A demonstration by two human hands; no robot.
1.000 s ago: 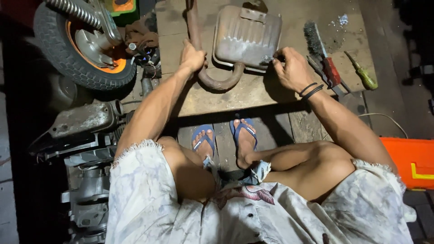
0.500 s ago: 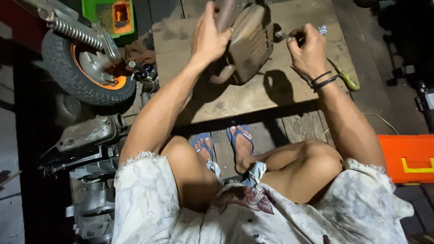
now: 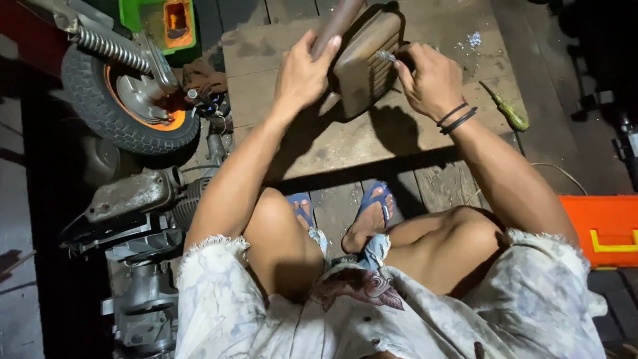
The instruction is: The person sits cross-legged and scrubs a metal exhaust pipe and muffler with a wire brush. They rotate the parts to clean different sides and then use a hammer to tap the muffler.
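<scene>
Over a low wooden platform (image 3: 319, 143) on the plank floor, the left hand (image 3: 302, 76) is wrapped tight around the brown pipe (image 3: 335, 23) of a small exhaust muffler (image 3: 365, 63), thumb up along the tube, holding the piece lifted and tilted on edge above the boards. Its ribbed, rusty-brown body faces the person, and its shadow falls on the wood just below. At the muffler's upper right corner the right hand (image 3: 428, 80) is closed around a slim metal tool (image 3: 385, 56) whose bright tip touches the muffler's face; two dark bands circle that wrist. Right of this hand a green-handled screwdriver (image 3: 505, 110) lies on the platform, apart from both hands. Left of the platform stands a small wheel (image 3: 123, 110) with a black tyre, an orange rim and a coil spring beside it, with a green and orange box (image 3: 159, 23) behind. Grey engine parts (image 3: 143, 199) sit by the person's left knee, blue sandals (image 3: 372, 206) rest on the floor between the legs, and an orange case (image 3: 601, 229) lies at the right edge.
</scene>
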